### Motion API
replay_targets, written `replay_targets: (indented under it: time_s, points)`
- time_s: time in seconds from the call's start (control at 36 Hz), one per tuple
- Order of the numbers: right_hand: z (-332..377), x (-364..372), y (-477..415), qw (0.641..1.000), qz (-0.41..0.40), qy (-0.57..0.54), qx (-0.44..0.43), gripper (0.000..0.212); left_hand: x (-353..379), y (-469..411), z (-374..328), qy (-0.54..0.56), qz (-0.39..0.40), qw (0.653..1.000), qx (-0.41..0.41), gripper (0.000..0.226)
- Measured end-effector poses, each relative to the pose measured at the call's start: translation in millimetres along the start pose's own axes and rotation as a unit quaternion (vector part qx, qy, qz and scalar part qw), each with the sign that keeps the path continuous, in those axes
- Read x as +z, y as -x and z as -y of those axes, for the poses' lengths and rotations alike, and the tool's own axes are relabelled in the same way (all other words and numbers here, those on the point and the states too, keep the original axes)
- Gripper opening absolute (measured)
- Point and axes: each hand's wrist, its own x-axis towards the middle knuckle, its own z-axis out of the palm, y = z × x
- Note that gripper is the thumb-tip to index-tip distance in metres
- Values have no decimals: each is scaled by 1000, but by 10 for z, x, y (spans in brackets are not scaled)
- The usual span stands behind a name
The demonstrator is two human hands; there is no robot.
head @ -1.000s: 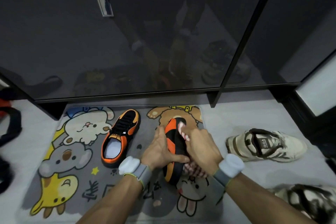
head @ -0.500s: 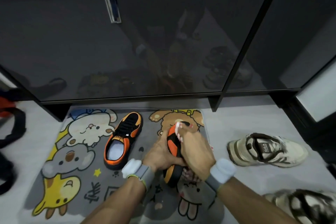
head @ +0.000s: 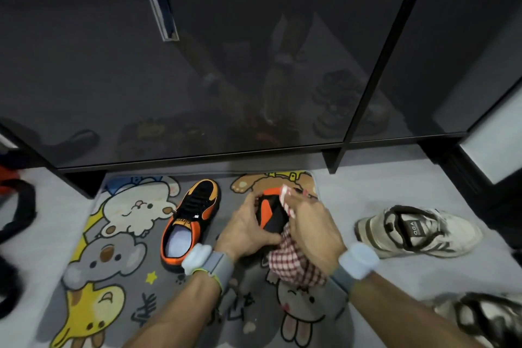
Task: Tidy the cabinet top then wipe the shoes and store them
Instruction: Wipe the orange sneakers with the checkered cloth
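Orange-black shoe [head: 268, 213]: left hand [head: 245, 230] fingers curling round it; right hand [head: 313, 232] fingers pinching checked cloth [head: 293, 263] against it. Risk: hanging cloth tail dragging across mat [head: 231, 308], re-soiling shoe.

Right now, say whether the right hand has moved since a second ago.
Yes. The right hand slid forward, toward the brown bear on the mat.

Home entryway: glossy dark shoe cabinet [head: 254, 65] w/ recessed handle [head: 161, 10], cartoon-animal doormat [head: 113, 234] on pale grey floor [head: 381, 192], sneakers lying about, e.g. orange-black sneaker [head: 189, 220] on mat & worn white sneaker [head: 418, 230] beside it.
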Motion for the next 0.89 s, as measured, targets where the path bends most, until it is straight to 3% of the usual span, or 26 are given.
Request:
replay_targets:
  time_s: [0.08,0.17,0.31,0.42,0.56,0.61,0.67,0.78,0.89]
  points:
    - [-44,-69,-218,995,-39,79,-37,41,-48,-11,-33,-11,-19,1000,3,105]
    - [14,-25,-310,995,9,96,-31,38,-61,37,7,-41,-11,999,-4,114]
    - [143,141,-123,993,68,84,-53,39,-42,113,159,-46,-10,999,3,97]
    - [317,204,-3,989,106,101,-29,37,-23,107,234,-67,-7,998,8,106]
    - [195,-33,-102,998,17,32,-55,35,27,66,214,-88,21,996,12,97]
    - [117,-72,-243,998,-5,39,-56,34,56,52,201,-110,29,993,25,103]
    - [93,-1,-364,992,17,103,-65,37,85,61,186,-155,29,987,30,107]
    - [141,152,-272,980,94,155,-82,72,131,66,220,-204,10,978,47,102]
    - [172,279,22,985,113,82,-97,59,143,25,269,-220,16,974,58,101]
